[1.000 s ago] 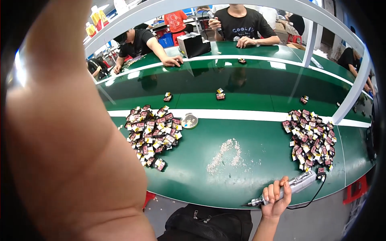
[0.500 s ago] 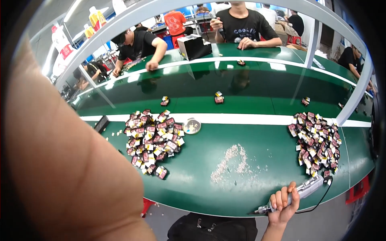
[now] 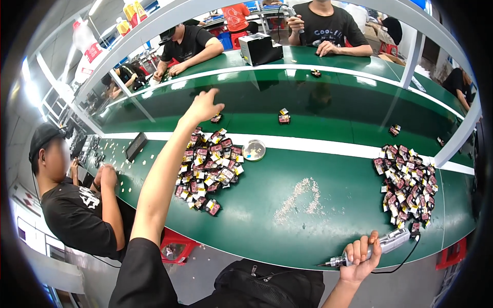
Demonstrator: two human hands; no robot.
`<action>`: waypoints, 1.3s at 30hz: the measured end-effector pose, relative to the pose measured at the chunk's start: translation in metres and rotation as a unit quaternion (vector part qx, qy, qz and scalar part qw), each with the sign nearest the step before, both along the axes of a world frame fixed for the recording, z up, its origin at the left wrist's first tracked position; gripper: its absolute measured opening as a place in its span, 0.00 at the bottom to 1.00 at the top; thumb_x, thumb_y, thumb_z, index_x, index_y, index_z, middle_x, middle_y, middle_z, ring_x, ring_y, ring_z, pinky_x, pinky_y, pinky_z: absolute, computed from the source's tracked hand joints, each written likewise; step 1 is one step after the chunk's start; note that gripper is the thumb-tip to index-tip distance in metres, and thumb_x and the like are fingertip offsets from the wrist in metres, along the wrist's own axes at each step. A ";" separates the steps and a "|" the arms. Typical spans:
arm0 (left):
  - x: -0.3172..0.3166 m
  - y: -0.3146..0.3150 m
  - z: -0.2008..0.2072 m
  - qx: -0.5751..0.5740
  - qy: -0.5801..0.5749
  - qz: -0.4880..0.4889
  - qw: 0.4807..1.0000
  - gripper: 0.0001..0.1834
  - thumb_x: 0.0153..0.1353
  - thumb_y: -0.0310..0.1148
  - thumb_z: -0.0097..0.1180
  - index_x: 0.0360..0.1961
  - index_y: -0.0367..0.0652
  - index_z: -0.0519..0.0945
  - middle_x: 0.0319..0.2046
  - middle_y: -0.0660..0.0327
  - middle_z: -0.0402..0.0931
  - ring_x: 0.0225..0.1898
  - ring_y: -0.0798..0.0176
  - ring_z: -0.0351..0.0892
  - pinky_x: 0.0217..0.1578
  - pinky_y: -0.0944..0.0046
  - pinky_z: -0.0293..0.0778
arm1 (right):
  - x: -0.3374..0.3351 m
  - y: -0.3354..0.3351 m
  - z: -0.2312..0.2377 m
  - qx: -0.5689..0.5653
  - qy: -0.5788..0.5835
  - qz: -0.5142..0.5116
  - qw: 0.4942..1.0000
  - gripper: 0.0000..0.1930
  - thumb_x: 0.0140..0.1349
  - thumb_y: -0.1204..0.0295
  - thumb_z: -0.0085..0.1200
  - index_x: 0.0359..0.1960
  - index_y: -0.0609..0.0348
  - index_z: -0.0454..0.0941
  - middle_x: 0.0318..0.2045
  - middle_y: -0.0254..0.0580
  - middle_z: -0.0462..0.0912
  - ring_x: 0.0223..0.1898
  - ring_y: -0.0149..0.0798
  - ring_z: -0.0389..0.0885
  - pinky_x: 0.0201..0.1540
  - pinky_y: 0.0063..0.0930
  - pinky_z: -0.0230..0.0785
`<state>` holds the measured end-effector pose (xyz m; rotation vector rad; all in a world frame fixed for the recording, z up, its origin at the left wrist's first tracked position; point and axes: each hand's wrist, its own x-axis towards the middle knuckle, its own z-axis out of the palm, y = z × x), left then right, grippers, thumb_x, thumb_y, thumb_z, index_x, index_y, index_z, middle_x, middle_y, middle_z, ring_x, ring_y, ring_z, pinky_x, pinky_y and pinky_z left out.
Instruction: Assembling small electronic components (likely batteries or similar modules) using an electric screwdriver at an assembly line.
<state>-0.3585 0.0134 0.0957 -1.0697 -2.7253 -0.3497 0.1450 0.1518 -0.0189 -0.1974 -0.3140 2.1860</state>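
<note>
My left hand (image 3: 204,107) is stretched far forward over the green belt, fingers apart and apparently holding nothing. Just beneath it sits a small black part with a red-and-white face (image 3: 216,119), partly covered by the hand. My forearm passes along the left heap of similar parts (image 3: 215,164). Near the front edge of the bench, my right hand (image 3: 362,255) is wrapped round a silver electric screwdriver (image 3: 395,239), its bit pointing left and its black cord trailing right. Between the heaps lie many tiny screws (image 3: 303,200), loose on the green surface.
A second heap of parts (image 3: 408,185) lies at the right. A round clear dish (image 3: 253,150) stands beside the left heap. Single parts (image 3: 284,117) rest on the belt beyond the white rail (image 3: 318,147). A co-worker (image 3: 77,205) sits at my left; others sit across.
My left arm, earlier filling the left side close up, now reaches out over the belt. The co-worker at left has come into view. My right hand keeps its grip on the screwdriver.
</note>
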 end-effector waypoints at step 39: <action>0.368 0.296 -0.050 0.137 -0.071 -0.569 0.807 0.31 0.55 0.23 0.57 0.61 0.41 0.63 0.54 0.44 0.63 0.57 0.42 0.64 0.57 0.51 0.64 | 0.000 0.013 -0.003 0.006 0.050 0.082 0.995 0.04 0.66 0.70 0.44 0.35 0.55 0.69 0.12 0.30 0.60 0.13 0.27 0.59 0.23 0.25 0.59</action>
